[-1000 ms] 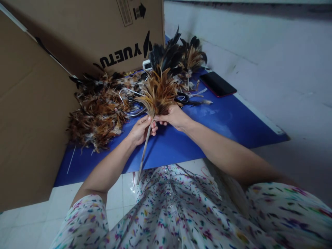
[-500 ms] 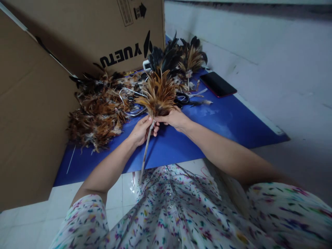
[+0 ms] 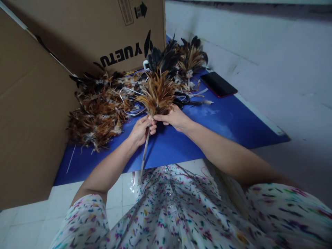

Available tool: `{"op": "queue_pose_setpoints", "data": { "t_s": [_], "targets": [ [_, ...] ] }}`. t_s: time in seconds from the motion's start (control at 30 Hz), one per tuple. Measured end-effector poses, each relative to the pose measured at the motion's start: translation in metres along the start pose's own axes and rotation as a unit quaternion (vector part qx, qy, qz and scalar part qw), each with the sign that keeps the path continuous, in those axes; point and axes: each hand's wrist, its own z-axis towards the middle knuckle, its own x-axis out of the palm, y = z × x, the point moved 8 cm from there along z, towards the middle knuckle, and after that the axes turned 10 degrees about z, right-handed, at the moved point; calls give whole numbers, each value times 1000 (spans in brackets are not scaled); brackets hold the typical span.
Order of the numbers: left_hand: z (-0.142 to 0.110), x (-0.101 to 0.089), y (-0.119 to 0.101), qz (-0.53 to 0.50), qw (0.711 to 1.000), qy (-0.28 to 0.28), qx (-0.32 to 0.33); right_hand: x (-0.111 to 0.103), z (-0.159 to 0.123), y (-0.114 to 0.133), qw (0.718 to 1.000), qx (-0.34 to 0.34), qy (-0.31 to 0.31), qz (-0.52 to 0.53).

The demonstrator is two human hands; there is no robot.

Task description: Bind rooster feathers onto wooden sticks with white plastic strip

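A thin stick (image 3: 143, 157) with a fan of brown and tan feathers (image 3: 158, 91) at its top is held upright over the blue board (image 3: 220, 121). My left hand (image 3: 141, 129) is closed round the stick just under the feathers. My right hand (image 3: 175, 117) pinches the base of the feather bunch from the right, fingers pressed together. The two hands touch at the stick. The lower end of the stick reaches down to my patterned clothing.
A heap of loose brown feathers (image 3: 100, 110) lies left on the board. Finished feather bunches (image 3: 181, 57) stand behind, with black scissors (image 3: 184, 98) and white cord near them. A dark phone (image 3: 218, 84) lies at right. Cardboard boxes (image 3: 85, 31) stand behind and left.
The feather stick has been turned slightly between my fingers; my left fingers shifted a little on the stick. Both hands stay in the same place.
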Motion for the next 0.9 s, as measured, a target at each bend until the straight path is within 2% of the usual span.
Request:
{"op": "queue_pose_setpoints", "data": {
  "t_s": [0.1,0.43,0.9],
  "targets": [
    [-1,-1,1,-4,1000,-6,-11,-1,2,2,999,-17,-4,36],
    [0,-2,1,-15,1000,-2,-24,-2,1,-2,999,3,-13,32],
    [0,-5,2,-72,997,-12,-39,-2,-2,9,995,-33,-52,84]
  ]
}}
